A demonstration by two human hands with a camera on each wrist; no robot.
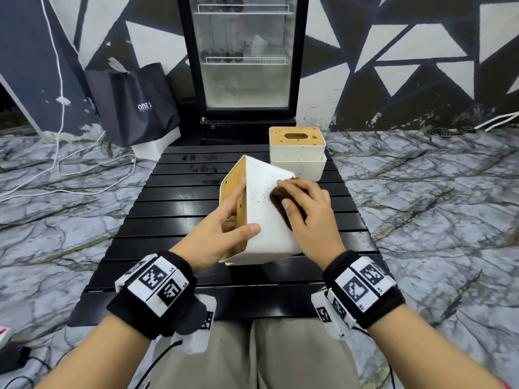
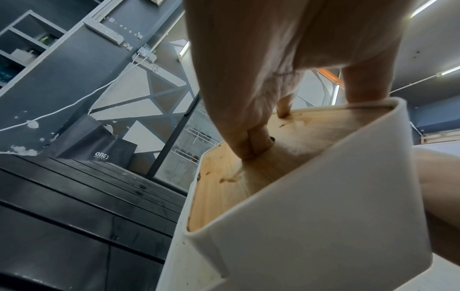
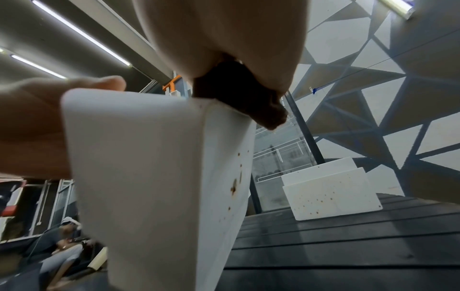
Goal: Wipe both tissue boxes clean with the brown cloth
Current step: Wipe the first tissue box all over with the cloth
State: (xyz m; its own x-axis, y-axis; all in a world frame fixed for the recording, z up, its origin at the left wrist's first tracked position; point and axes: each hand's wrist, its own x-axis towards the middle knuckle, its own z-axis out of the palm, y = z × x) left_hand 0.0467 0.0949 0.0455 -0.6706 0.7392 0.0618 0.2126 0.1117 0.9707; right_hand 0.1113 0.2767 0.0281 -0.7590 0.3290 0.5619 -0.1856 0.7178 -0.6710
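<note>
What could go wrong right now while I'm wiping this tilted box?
The near box is propped on an edge by the left hand alone, so a hard push from the right hand with the cloth could make it slip on the slatted table. Brown specks still dot its white side; they may smear. The far box sits close behind and could get knocked.
</note>
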